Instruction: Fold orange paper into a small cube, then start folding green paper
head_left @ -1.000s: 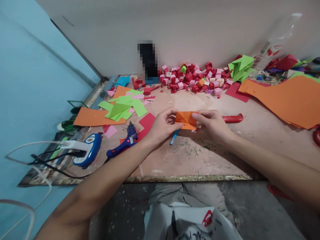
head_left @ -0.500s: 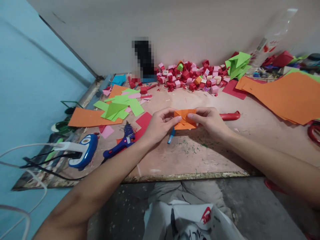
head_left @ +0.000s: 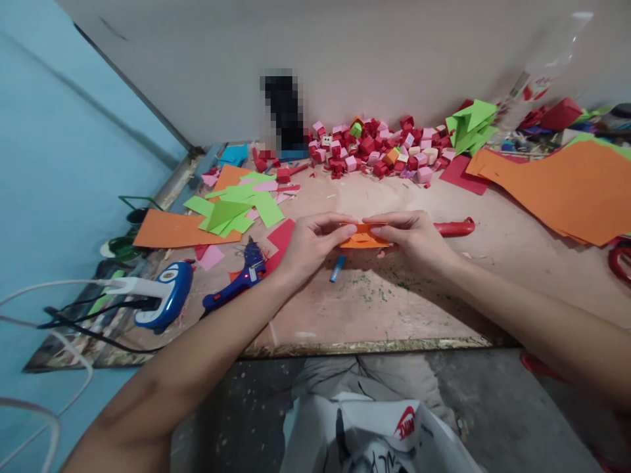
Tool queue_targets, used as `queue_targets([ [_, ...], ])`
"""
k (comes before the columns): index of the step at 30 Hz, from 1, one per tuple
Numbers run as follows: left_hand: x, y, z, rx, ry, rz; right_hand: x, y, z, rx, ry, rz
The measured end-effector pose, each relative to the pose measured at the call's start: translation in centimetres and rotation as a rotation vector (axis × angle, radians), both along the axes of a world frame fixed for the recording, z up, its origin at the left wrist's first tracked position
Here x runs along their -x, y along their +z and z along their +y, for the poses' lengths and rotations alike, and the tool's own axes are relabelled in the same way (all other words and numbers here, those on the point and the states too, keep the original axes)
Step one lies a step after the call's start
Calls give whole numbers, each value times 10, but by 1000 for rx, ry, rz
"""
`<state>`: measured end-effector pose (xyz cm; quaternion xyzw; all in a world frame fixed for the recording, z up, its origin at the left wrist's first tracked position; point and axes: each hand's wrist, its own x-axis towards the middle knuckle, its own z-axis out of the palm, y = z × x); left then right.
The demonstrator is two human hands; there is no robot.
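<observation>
Between both hands, above the middle of the table, is a small piece of folded orange paper. My left hand pinches its left end, thumb on the near face and fingers behind the far edge. At the right end my right hand grips it the same way. The paper's far side is partly hidden by the fingers. Just below the left fingertips a blue stick-like piece lies on the tabletop. A red-handled tool, partly covered by the right hand, rests beyond it.
A blue glue gun and a blue power adapter with cables lie at left. Green paper strips are nearby. Many small red and pink paper cubes fill the back. Large orange sheets and a plastic bottle stand right.
The orange paper now looks narrower from front to back, its near edge higher. The fingers of both hands have come over its far edge, closer together.
</observation>
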<state>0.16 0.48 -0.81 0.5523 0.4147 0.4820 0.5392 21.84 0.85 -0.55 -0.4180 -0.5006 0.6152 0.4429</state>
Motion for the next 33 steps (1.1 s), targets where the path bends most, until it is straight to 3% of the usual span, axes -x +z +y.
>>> queue_targets([
  [5, 2, 8, -4, -56, 19, 59, -2, 5, -3, -84, 71, -74],
  [9, 3, 7, -6, -167, 12, 195, -1, 8, -6, -48, 91, -50],
  [13, 1, 5, -9, -242, 2, 257, 1, 7, -6, -111, 171, -193],
  [16, -2, 5, -9, -219, 3, 195, 2, 3, -5, -123, 203, -190],
  [22, -3, 4, -5, -91, 21, 83, 2, 1, -4, -67, 110, -134],
  [29, -3, 5, -8, -106, 8, 95, 3, 6, -10, -16, 276, -110],
  [33, -3, 5, -8, -99, -34, 73, 4, 5, -11, 11, 282, -79],
])
